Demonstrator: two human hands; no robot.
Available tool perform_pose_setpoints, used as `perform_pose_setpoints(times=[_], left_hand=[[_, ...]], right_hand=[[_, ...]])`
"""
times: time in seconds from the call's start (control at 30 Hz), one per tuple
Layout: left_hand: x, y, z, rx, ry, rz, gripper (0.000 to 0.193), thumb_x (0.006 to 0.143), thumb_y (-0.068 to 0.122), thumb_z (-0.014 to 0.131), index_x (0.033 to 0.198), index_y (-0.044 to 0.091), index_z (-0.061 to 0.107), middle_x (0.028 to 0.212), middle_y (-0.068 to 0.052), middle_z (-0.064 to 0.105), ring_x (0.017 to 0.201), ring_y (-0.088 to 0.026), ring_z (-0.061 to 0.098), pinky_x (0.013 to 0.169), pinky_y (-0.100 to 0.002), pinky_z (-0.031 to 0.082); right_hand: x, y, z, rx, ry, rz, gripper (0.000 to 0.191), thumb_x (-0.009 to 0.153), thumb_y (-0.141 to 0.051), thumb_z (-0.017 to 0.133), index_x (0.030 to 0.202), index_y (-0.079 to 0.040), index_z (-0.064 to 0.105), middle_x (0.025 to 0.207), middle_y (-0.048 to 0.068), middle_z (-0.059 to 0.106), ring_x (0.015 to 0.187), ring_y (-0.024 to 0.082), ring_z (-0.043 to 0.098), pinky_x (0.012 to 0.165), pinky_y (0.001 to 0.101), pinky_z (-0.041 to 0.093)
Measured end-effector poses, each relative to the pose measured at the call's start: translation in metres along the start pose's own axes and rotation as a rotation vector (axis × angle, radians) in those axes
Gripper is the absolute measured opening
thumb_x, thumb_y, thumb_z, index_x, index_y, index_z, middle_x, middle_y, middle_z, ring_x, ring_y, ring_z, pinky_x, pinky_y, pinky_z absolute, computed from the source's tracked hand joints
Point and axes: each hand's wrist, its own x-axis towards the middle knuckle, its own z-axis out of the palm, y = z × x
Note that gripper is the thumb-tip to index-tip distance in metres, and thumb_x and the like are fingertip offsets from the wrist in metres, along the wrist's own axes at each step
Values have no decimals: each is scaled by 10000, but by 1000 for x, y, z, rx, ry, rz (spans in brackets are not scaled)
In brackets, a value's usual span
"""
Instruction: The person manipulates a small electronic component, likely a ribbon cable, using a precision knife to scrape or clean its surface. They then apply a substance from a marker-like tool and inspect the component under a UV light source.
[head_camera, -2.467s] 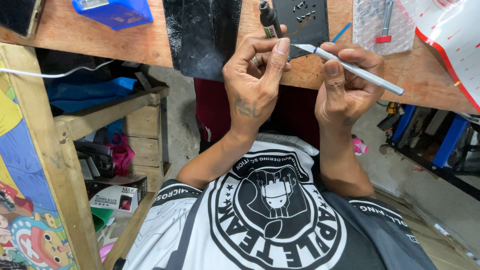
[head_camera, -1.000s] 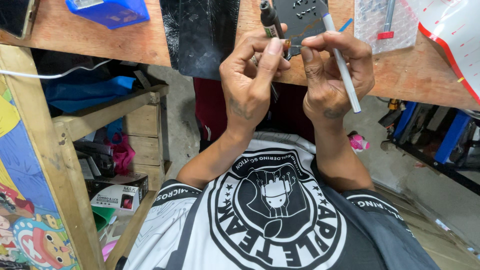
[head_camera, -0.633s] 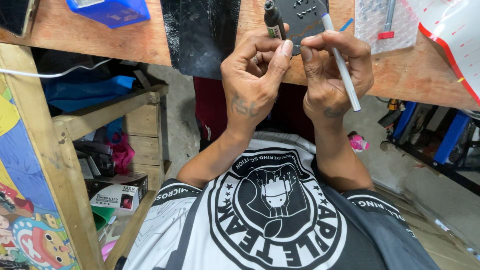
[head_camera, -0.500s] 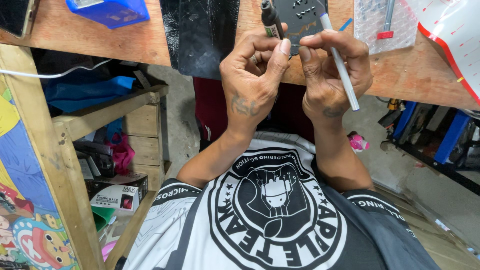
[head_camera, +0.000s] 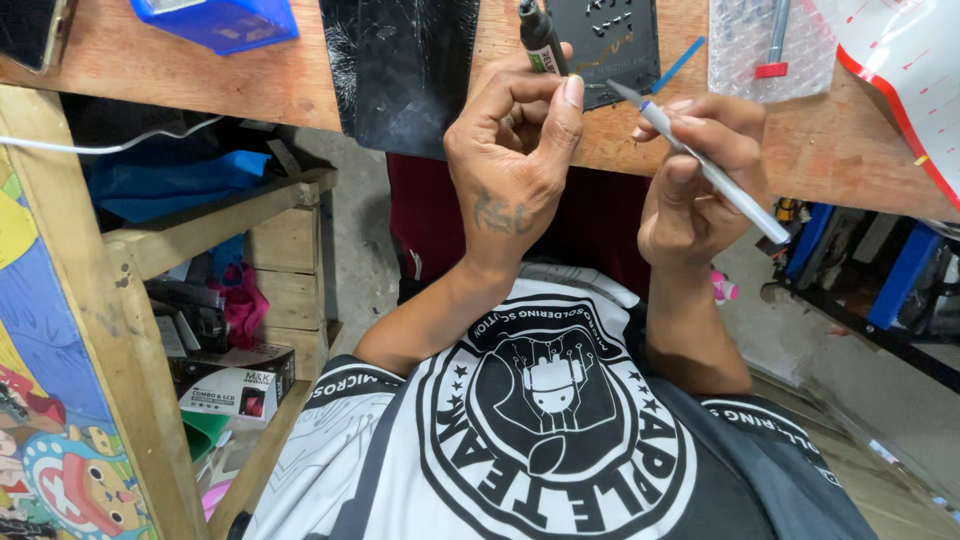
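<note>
My left hand (head_camera: 510, 150) is raised at the edge of the wooden bench (head_camera: 840, 160), fingers curled and the thumb tip pressed to the forefinger; anything pinched there is too small to see. A black marker-like tube (head_camera: 538, 38) lies on the bench just behind those fingers. My right hand (head_camera: 700, 170) grips a slim silver craft knife (head_camera: 700, 160) with a blue band. Its blade tip points at my left thumb, a short gap away.
On the bench lie a cracked black glass panel (head_camera: 400, 60), a dark plate with small screws (head_camera: 605, 35), a blue bin (head_camera: 220, 20), a bubble-wrap bag with a red-tipped tool (head_camera: 770, 40) and a white red-edged sheet (head_camera: 900, 90). A wooden shelf (head_camera: 200, 230) with boxes stands left.
The two hands were touching at the fingertips half a second ago. My right hand has drawn back to the right with the knife, and a gap has opened between the hands.
</note>
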Motion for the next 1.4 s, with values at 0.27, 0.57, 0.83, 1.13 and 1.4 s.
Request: perform_pose_setpoints(times=[0.27, 0.57, 0.83, 1.13, 1.4], left_hand=[[-1, -3, 2, 61, -4, 81, 115, 1060, 47, 717, 992, -46, 714, 1187, -54, 664, 727, -3, 584, 598, -158, 475], [-2, -5, 2, 50, -12, 86, 108, 1069, 43, 708, 997, -37, 712, 1232, -70, 664, 741, -6, 616, 612, -154, 490], [-3, -4, 1, 82, -12, 101, 108, 1069, 53, 714, 1004, -34, 712, 1220, -55, 659, 752, -13, 629, 609, -157, 490], [-4, -3, 0, 80, -18, 95, 100, 1071, 48, 713, 1008, -29, 713, 1214, -48, 656, 764, -10, 628, 611, -158, 492], [-4, -1, 0, 109, -9, 103, 95, 1059, 42, 710, 993, -26, 719, 1215, -44, 646, 734, 2, 598, 586, -152, 472]], right_hand=[[-1, 4, -4, 28, 67, 54, 198, 1082, -103, 700, 1188, 1, 568, 1131, 144, 620, 998, 190, 648, 906, 318, 613], [-3, 10, -6, 59, 79, 69, 180, 1075, -88, 700, 1170, 4, 578, 1119, 148, 625, 1001, 185, 655, 909, 316, 613], [-3, 9, -6, 65, 79, 84, 176, 1079, -94, 696, 1168, 5, 580, 1122, 144, 620, 1004, 178, 653, 925, 308, 604], [-4, 9, -7, 45, 69, 88, 175, 1077, -95, 701, 1165, 3, 585, 1118, 139, 623, 1009, 177, 654, 946, 303, 596], [-5, 9, -6, 64, 87, 97, 171, 1075, -91, 705, 1163, 1, 591, 1114, 138, 627, 1004, 174, 650, 935, 290, 584]])
